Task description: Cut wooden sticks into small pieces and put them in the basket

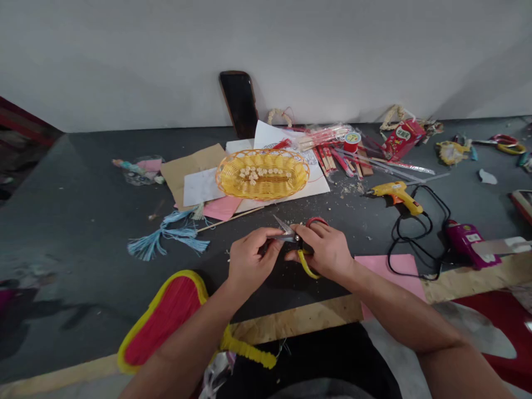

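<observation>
My right hand (326, 249) grips a pair of scissors (297, 238) with one red and one yellow handle loop. The blades are spread and point left, toward my left hand (251, 260). Thumb and fingers of that hand are pinched together at the blades; a small pale bit seems to be between them, too small to name. Just beyond both hands sits a yellow woven basket (233, 185) with an orange rim. Several small cream-coloured pieces (253, 174) lie in it.
A yellow glue gun (397, 195) and its black cord lie at the right. Blue tassels (166, 235), a red-and-yellow fan-shaped piece (166, 316) and a thin stick are at the left. Behind stand a phone (240, 105), a red thread spool (352, 143) and a red carton (403, 138).
</observation>
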